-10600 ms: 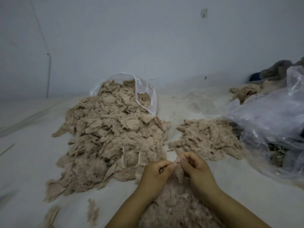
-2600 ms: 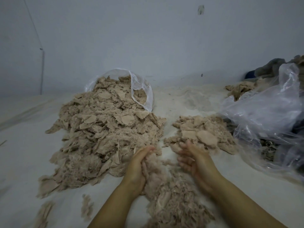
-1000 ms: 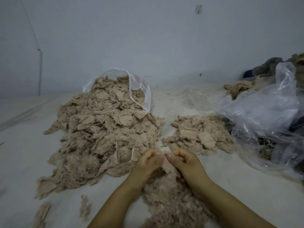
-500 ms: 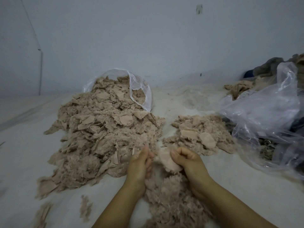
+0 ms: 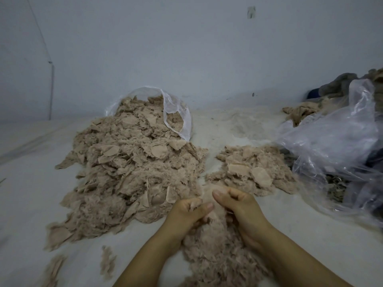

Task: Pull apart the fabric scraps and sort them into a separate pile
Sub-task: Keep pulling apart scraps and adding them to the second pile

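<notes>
Fabric scraps (image 5: 213, 251), fuzzy and beige, lie heaped between the person's two forearms, and both hands are dug into the top of that heap. Her left hand (image 5: 186, 214) has its fingers curled into the fluff with the thumb stretched across toward the other hand; the right hand (image 5: 238, 206) is curled too, thumb raised, gripping the same clump. Just beyond the right hand's fingertips sits a small pile (image 5: 252, 170) of flatter pieces. Off past the left hand, a far bigger mound (image 5: 128, 175) spills out of a clear plastic bag (image 5: 176, 112) lying on its side. Out to the right-hand side a crumpled plastic sheet (image 5: 335, 146) billows over darker things. All of it rests on a pale surface (image 5: 24, 183) below a bare wall.
</notes>
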{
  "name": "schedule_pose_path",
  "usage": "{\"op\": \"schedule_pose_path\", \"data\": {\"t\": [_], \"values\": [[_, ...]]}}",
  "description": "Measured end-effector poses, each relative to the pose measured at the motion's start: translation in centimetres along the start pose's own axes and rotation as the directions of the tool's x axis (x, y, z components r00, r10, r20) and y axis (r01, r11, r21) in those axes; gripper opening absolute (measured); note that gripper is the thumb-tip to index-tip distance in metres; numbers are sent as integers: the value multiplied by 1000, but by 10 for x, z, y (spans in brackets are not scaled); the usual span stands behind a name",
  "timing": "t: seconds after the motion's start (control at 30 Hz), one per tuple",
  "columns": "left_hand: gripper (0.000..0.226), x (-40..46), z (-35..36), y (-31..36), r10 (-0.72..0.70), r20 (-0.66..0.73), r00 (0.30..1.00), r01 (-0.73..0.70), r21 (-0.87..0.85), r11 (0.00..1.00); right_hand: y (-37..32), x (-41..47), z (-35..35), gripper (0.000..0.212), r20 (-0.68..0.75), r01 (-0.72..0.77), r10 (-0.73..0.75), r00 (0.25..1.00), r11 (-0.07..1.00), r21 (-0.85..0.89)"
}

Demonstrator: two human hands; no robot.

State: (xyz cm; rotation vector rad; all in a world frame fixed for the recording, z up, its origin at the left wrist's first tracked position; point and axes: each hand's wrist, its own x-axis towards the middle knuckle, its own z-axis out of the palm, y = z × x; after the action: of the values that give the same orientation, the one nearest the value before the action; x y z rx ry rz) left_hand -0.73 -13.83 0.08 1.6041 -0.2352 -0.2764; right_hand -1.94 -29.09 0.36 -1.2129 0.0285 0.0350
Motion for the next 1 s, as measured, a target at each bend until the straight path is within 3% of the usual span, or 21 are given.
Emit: {"op": "schedule_pose_path", "data": {"t": [0.1, 0.17, 0.23, 0.3, 0.33, 0.4, 0.43, 0.5, 0.57, 0.63, 0.8, 0.83, 0.93, 1.0], "values": [[30, 6, -3, -1, 7, -97, 995, -16, -91, 996, 2, 3, -2, 11, -76, 39, -47, 996, 995, -97], [28, 8, -7, -1, 6, -144, 989, -31, -174, 984, 0, 8, -5, 10, -160, 93, -98, 982, 995, -40], [34, 6, -14, -1, 26, -47, 999, -32, -137, 990, -7, 12, -11, 14, -231, 151, -107, 967, 971, 186], [38, 2, -18, -1, 14, 159, 987, -23, 58, 998, -12, 15, -16, 22, -196, 125, -52, 979, 916, 382], [34, 1, -19, -3, -6, 243, 970, -41, 191, 981, -11, 14, -18, 25, -154, 66, -8, 988, 926, 372], [19, 1, -19, -6, 17, 289, 957, -134, 390, 911, -6, 10, -17, 36, -63, -50, 59, 996, 989, 137], [11, 2, -17, -6, 48, 283, 958, -164, 401, 901, -4, 8, -17, 42, -7, -62, 62, 998, 998, -6], [17, 2, -15, -6, 105, 230, 967, -165, 258, 952, -2, 3, -14, 44, 116, -25, 48, 992, 980, -197], [10, 2, -18, -3, 109, 167, 980, -119, 52, 992, -1, 0, -10, 35, 193, 19, 31, 981, 967, -252], [14, 1, -20, 0, 91, 130, 987, -88, -30, 996, 0, 0, -10, 26, 183, 65, -15, 983, 961, -269], [16, 5, -19, -1, 107, 53, 993, -109, 19, 994, -1, 2, -12, 18, 147, 119, -83, 986, 959, -256], [16, 5, -18, -1, 106, 57, 993, -106, -10, 994, 0, 2, -13, 21, 180, 150, -102, 978, 949, -278], [21, 7, -17, -3, 85, 61, 995, -72, -187, 980, 3, -1, -12, 62, 366, 280, -130, 922, 876, -393], [17, 7, -15, -3, 69, 92, 993, -44, -254, 966, 8, -2, -6, 63, 370, 404, -234, 899, 768, -496]]}}
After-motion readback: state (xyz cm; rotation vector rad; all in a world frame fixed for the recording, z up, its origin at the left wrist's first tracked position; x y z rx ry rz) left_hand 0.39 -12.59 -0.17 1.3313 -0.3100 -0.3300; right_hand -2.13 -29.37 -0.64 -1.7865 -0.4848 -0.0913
